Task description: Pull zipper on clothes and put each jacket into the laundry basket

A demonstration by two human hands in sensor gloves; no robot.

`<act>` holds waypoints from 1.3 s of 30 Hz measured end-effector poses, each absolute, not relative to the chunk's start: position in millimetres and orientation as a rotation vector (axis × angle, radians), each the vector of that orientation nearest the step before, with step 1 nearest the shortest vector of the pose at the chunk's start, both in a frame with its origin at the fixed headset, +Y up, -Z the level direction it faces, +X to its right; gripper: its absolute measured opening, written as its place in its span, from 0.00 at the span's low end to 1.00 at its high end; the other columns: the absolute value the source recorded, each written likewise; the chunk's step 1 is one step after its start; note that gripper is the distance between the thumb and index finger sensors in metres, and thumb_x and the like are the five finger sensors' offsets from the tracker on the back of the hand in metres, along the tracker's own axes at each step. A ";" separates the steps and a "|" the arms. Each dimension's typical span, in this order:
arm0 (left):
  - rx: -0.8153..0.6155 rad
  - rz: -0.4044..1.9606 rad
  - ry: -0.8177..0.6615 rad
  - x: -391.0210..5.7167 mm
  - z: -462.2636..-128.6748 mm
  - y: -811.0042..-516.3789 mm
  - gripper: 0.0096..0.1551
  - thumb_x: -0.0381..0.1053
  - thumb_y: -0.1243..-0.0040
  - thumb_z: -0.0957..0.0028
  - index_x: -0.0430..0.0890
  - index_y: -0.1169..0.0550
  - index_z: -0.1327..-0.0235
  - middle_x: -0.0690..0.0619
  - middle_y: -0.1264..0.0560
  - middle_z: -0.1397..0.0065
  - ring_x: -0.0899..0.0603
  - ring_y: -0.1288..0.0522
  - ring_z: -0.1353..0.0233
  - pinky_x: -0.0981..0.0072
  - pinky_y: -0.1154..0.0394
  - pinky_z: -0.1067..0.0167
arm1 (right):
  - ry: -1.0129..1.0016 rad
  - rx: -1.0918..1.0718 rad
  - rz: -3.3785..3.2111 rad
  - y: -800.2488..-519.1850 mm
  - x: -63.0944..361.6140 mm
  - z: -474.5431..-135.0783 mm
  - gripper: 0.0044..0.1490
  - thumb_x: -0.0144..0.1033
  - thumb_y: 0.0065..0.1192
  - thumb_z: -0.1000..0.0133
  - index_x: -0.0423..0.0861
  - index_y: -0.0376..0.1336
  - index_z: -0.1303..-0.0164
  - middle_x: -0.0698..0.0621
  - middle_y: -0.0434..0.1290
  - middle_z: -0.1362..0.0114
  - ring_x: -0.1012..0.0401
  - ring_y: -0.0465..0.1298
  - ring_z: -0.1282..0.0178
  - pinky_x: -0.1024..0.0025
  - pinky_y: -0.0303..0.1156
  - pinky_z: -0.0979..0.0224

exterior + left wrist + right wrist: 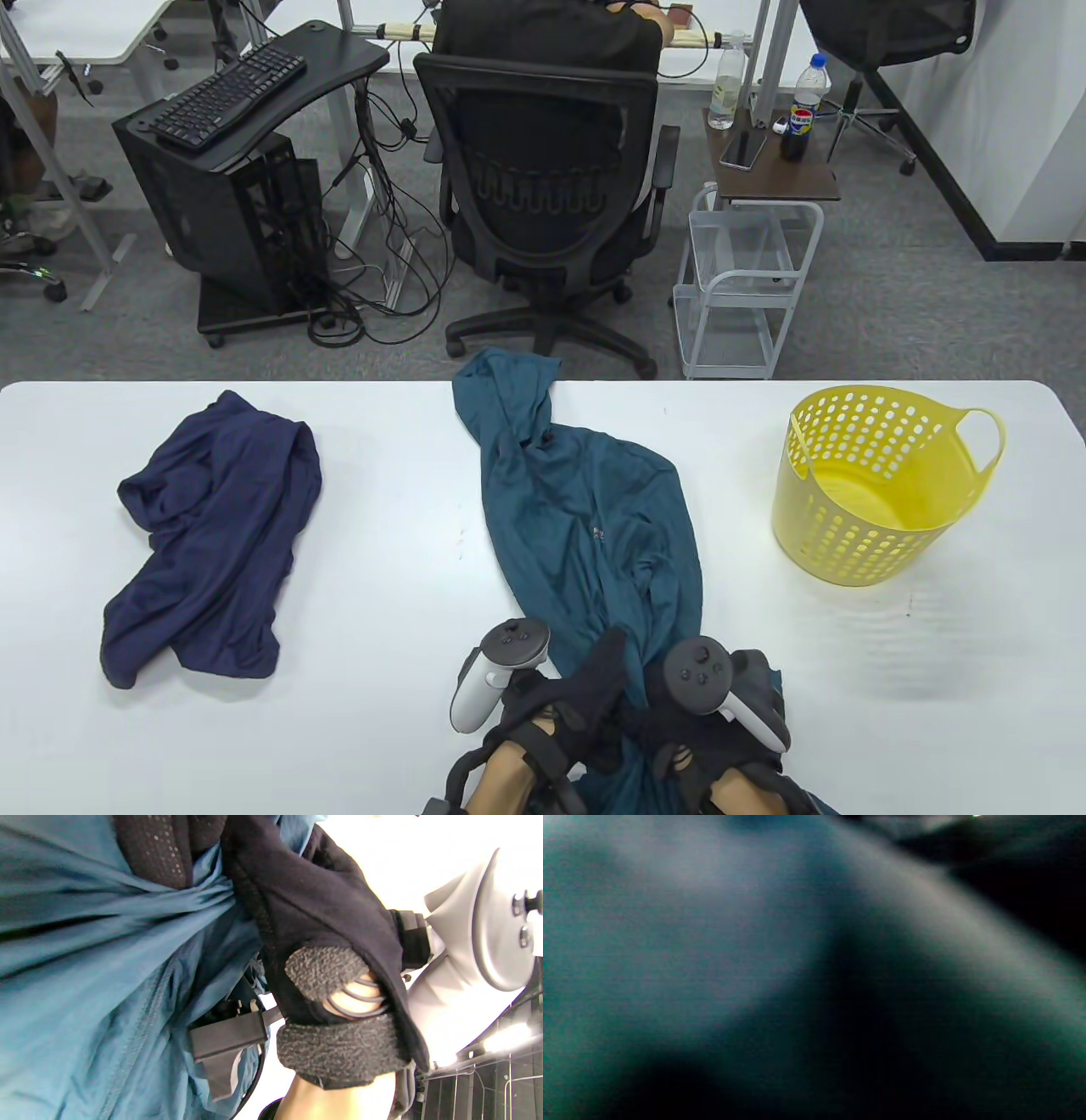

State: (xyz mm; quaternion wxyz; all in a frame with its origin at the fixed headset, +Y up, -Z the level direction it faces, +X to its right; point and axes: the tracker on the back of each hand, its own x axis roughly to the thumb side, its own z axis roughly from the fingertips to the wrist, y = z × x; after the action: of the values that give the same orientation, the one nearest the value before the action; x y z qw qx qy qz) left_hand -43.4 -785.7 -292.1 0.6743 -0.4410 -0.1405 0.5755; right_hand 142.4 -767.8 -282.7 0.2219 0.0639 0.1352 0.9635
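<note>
A teal jacket (585,518) lies lengthwise down the middle of the white table (382,543), its hood hanging over the far edge. Both gloved hands sit close together on its near end. My left hand (585,688) reaches across the cloth, and in the left wrist view its fingers (152,849) hold bunched teal fabric (85,963). My right hand (679,739) grips the same bunch from the other side (314,908). Blurred teal cloth (670,942) fills the right wrist view. A navy jacket (212,543) lies crumpled at the left. The yellow laundry basket (882,526) stands empty at the right.
Beyond the table's far edge stand a black office chair (543,195) with a person seated in it, a white wire cart (738,289) and a computer stand with a keyboard (229,93). Bare table shows between the teal jacket and the basket.
</note>
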 end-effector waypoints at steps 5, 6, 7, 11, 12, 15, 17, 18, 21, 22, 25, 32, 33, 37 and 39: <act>-0.947 1.271 -0.361 -39.9 -289.4 -776.1 0.41 0.68 0.61 0.48 0.65 0.61 0.26 0.37 0.56 0.20 0.26 0.35 0.27 0.43 0.24 0.37 | 0.205 0.107 2.637 -764.0 151.8 -284.2 0.39 0.50 0.76 0.51 0.40 0.69 0.35 0.48 0.83 0.41 0.59 0.88 0.56 0.64 0.82 0.50; -0.934 1.268 -0.369 -40.1 -289.1 -773.1 0.41 0.68 0.61 0.48 0.65 0.61 0.26 0.38 0.56 0.20 0.26 0.35 0.27 0.44 0.25 0.36 | 0.179 0.092 2.601 -762.7 155.4 -284.6 0.38 0.49 0.77 0.52 0.41 0.70 0.36 0.49 0.84 0.42 0.60 0.88 0.57 0.65 0.83 0.51; -0.904 1.271 -0.390 -40.7 -288.8 -767.8 0.41 0.68 0.62 0.48 0.66 0.61 0.26 0.40 0.57 0.19 0.27 0.35 0.26 0.44 0.25 0.36 | 0.124 0.066 2.525 -760.3 162.8 -285.4 0.36 0.48 0.77 0.51 0.42 0.71 0.37 0.50 0.84 0.43 0.61 0.89 0.58 0.65 0.83 0.51; -0.797 1.306 -0.492 -41.1 -285.9 -748.7 0.40 0.69 0.63 0.48 0.70 0.61 0.26 0.54 0.57 0.14 0.36 0.39 0.21 0.49 0.29 0.30 | -0.012 -0.010 2.160 -757.0 191.1 -291.5 0.32 0.44 0.76 0.50 0.47 0.71 0.37 0.52 0.84 0.42 0.60 0.89 0.57 0.65 0.83 0.50; -0.784 1.319 -0.529 -39.3 -283.9 -744.3 0.40 0.70 0.63 0.48 0.71 0.61 0.26 0.58 0.55 0.13 0.39 0.40 0.19 0.50 0.31 0.29 | -0.041 -0.032 2.049 -756.4 198.8 -292.4 0.31 0.43 0.76 0.50 0.47 0.71 0.36 0.53 0.84 0.41 0.60 0.89 0.56 0.65 0.83 0.50; -0.794 1.352 -0.618 -32.7 -279.3 -738.6 0.40 0.71 0.63 0.48 0.73 0.60 0.26 0.63 0.52 0.11 0.48 0.45 0.15 0.51 0.36 0.25 | -0.115 -0.023 1.831 -753.3 213.7 -294.0 0.31 0.43 0.75 0.49 0.50 0.70 0.35 0.55 0.83 0.39 0.60 0.88 0.53 0.66 0.82 0.47; -0.824 1.375 -0.661 -28.1 -276.5 -737.1 0.39 0.70 0.63 0.48 0.73 0.59 0.25 0.64 0.50 0.11 0.50 0.44 0.15 0.50 0.36 0.25 | -0.152 -0.015 1.685 -751.4 224.8 -295.2 0.31 0.43 0.74 0.48 0.52 0.70 0.34 0.56 0.83 0.38 0.61 0.88 0.52 0.66 0.82 0.46; -0.840 1.382 -0.672 -26.7 -275.2 -737.3 0.39 0.70 0.63 0.48 0.73 0.59 0.25 0.64 0.49 0.11 0.50 0.42 0.15 0.50 0.35 0.25 | -0.160 -0.010 1.632 -751.0 229.6 -295.6 0.30 0.44 0.73 0.48 0.53 0.69 0.34 0.57 0.83 0.37 0.61 0.88 0.51 0.66 0.82 0.45; -0.943 1.412 -0.698 -19.9 -271.2 -743.6 0.39 0.68 0.61 0.47 0.70 0.57 0.24 0.60 0.45 0.12 0.47 0.38 0.17 0.46 0.33 0.29 | -0.176 0.002 1.431 -749.9 246.3 -295.4 0.30 0.44 0.72 0.46 0.53 0.68 0.33 0.57 0.82 0.36 0.62 0.88 0.50 0.68 0.82 0.45; -0.978 1.407 -0.696 -17.0 -269.7 -746.4 0.39 0.68 0.61 0.47 0.69 0.56 0.23 0.58 0.44 0.13 0.45 0.37 0.18 0.44 0.32 0.30 | -0.186 0.009 1.353 -749.2 252.6 -294.8 0.30 0.44 0.72 0.46 0.52 0.68 0.32 0.57 0.82 0.36 0.62 0.88 0.50 0.68 0.82 0.45; -1.035 1.328 -0.646 -12.7 -267.6 -753.1 0.38 0.66 0.58 0.47 0.65 0.49 0.22 0.52 0.40 0.15 0.34 0.34 0.23 0.38 0.32 0.34 | -0.192 0.038 1.231 -746.5 262.8 -294.8 0.30 0.45 0.71 0.45 0.53 0.67 0.32 0.57 0.81 0.35 0.63 0.88 0.49 0.69 0.82 0.44; -0.279 0.944 -0.304 -46.1 -264.6 -703.7 0.44 0.75 0.52 0.52 0.66 0.49 0.23 0.59 0.36 0.17 0.42 0.29 0.22 0.40 0.33 0.30 | -0.221 0.183 1.337 -725.0 256.2 -290.1 0.30 0.44 0.72 0.45 0.52 0.68 0.32 0.56 0.82 0.36 0.62 0.88 0.50 0.68 0.82 0.45; -0.101 0.813 -0.308 -48.6 -257.5 -688.5 0.47 0.77 0.51 0.53 0.68 0.53 0.24 0.62 0.41 0.14 0.43 0.33 0.19 0.40 0.35 0.28 | -0.213 0.229 1.369 -720.3 248.7 -288.6 0.30 0.44 0.72 0.46 0.51 0.68 0.32 0.56 0.82 0.36 0.62 0.88 0.50 0.67 0.83 0.45; 0.219 0.490 -0.487 -39.9 -234.8 -658.7 0.60 0.81 0.46 0.61 0.74 0.67 0.29 0.65 0.67 0.13 0.42 0.60 0.13 0.38 0.47 0.21 | -0.146 0.401 1.517 -706.4 213.3 -277.8 0.31 0.42 0.73 0.46 0.48 0.69 0.33 0.53 0.82 0.37 0.60 0.88 0.51 0.65 0.82 0.46; 0.284 0.451 -0.490 -35.3 -229.9 -657.2 0.64 0.80 0.40 0.67 0.74 0.65 0.30 0.64 0.70 0.14 0.43 0.64 0.13 0.37 0.50 0.21 | -0.102 0.488 1.580 -701.6 194.7 -271.6 0.30 0.42 0.73 0.46 0.47 0.69 0.33 0.52 0.82 0.37 0.59 0.88 0.51 0.63 0.82 0.45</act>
State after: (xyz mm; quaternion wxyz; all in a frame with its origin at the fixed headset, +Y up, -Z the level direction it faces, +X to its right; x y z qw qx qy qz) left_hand -35.3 -657.2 -229.9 0.9352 0.1389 -0.2396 0.2208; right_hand 194.7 -701.6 -271.6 0.6759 0.2170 -0.0454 0.7028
